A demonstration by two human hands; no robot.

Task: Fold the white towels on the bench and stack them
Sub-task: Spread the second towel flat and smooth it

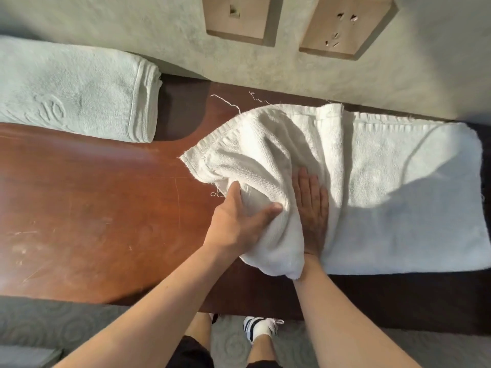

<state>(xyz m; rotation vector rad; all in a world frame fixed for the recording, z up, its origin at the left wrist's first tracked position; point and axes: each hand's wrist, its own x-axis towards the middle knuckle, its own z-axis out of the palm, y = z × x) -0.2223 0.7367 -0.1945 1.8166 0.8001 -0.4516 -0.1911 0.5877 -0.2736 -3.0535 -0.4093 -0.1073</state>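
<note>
Warm slanting sunlight, perhaps slight blur

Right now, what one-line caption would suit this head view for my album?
Left hand grips a white towel's bunched end while right hand presses it flat on the wooden bench.

Place: A hotel or guest room, to judge by its furnishings and linen.
Bench: A long, polished reddish-brown wooden bench (93,197) stood against the wall, its surface scuffed.
Wall: Pale, rough-textured plaster (265,62) carried two wood-framed socket plates (348,25).
Linen: A folded towel (74,88) with an embossed emblem lay at the bench's left end; a white towel (385,181) was spread at the right.
Floor: Grey carpet (53,325) with a circular pattern ran beneath.
</note>
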